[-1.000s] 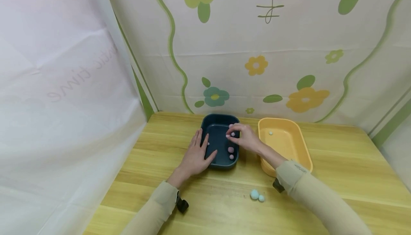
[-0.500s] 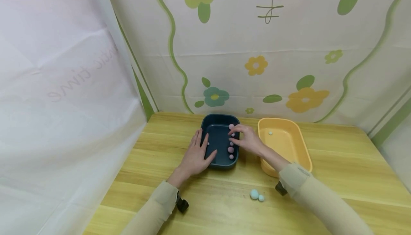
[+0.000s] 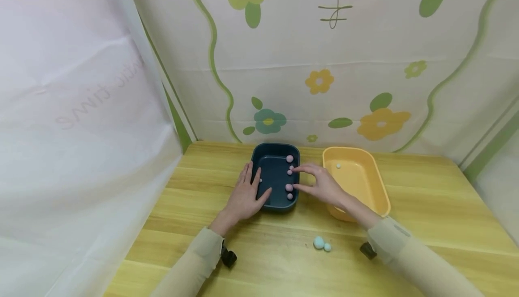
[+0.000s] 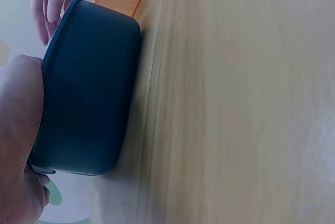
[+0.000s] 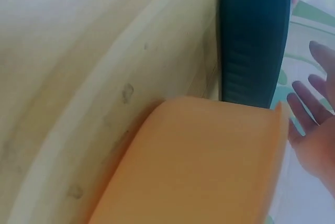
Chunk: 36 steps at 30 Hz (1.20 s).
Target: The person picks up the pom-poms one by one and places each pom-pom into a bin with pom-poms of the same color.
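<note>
Two bare hands of yours are at one dark blue, deep box with round corners (image 3: 279, 208). Your left hand (image 3: 243, 200) lies on the box's left rim with its fingers straight and spread; it grasps nothing. Your right hand (image 3: 323, 184) reaches over the right rim. Its thumb and pointing finger are well apart, with nothing pinched in them.

Five little round pink balls (image 3: 289, 187) sit in a row in the box, just by your right fingertips; you cannot tell if they touch. One tiny pale ball (image 3: 261, 180) is in the box next to your left fingers.

Just right of your right hand is a yellow-orange box with round corners (image 3: 358, 182), with one tiny pale blue-green ball (image 3: 338, 166) inside. Two light blue balls (image 3: 318, 243) sit side by side on the light wooden table (image 3: 267, 261), closer to you than both hands, between your arms.
</note>
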Available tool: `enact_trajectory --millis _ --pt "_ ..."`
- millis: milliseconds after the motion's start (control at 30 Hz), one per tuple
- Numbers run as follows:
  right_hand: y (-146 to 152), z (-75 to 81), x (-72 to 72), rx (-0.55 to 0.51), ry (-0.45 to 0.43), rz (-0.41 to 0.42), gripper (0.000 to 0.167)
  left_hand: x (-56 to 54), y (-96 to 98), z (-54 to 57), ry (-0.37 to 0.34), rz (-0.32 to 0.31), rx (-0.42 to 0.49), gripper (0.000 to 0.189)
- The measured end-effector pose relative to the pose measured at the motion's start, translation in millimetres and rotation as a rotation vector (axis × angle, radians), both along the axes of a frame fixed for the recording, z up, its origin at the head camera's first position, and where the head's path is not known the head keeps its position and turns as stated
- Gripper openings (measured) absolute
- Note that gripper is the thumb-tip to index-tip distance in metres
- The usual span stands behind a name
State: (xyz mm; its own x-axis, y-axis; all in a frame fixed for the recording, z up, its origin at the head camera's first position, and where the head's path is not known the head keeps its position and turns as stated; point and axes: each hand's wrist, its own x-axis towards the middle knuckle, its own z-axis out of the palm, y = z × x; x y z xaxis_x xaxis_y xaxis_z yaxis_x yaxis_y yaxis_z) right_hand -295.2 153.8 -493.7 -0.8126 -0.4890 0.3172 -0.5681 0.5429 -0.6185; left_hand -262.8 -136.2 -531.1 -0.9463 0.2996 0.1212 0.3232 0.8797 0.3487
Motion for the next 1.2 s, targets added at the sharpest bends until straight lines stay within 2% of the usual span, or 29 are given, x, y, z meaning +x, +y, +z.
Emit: enact_trajectory --millis 167,400,533,700,900,1200 --pt "9.7 4.1 16.1 0.030 -0.021 -0.011 0.065 -0.7 -1.0 -1.0 0.007 0.001 -0.013 0.086" --pt "29.4 -1.5 39.2 0.295 0.163 -0.112 0.081 -1.1 -0.5 -1.8 0.013 -0.004 0.004 0.086" --pt "42.0 -7.3 50.0 0.371 0.201 -0.161 0.084 -1.2 -0.8 -2.3 0.003 -0.006 0.000 0.087" --pt "63.3 -14.2 56.8 0.382 0.193 -0.227 0.085 -1.7 -1.6 -3.2 0.003 -0.003 0.003 0.087" --pt "98.7 -21.8 58.9 0.360 0.108 -0.292 0.090 -1.2 -2.7 -1.1 0.016 -0.013 -0.003 0.086" --pt "144.3 -29.4 55.2 0.386 0.083 -0.372 0.096 1.3 -2.3 -0.8 0.008 -0.006 -0.001 0.086"
